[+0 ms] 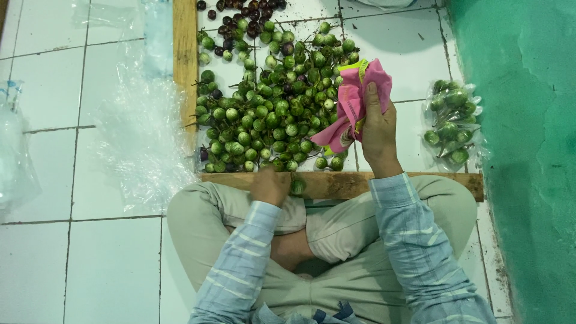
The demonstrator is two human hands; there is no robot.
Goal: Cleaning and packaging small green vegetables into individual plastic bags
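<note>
Sitting: person is sitting cross-legged on the white tiled floor [114, 264], lower centre of frame, striped blue sleeves reaching up-frame.
Right hand: right hand [378, 129] is holding a pink cloth [354, 102] right of centre; fingers are clamped on it, thumb lying along the fabric.
Left hand: left hand [270, 185] is resting at the wooden strip [336, 183] just below centre; fingers are curled together, touching a small green eggplant [298, 187] at its right side. Cannot tell if it is actually gripped.
Pile: heap of small round green eggplants [270, 108] is lying on the floor at upper centre, dark purple ones [246, 18] at the top edge.
Frame: second wooden strip [185, 60] is running vertically along the pile's left side.
Bags: filled clear bag of eggplants [451, 123] is lying right of the cloth; loose clear plastic [135, 132] is spreading at left.
Wall: green wall [528, 150] is filling the right edge.
</note>
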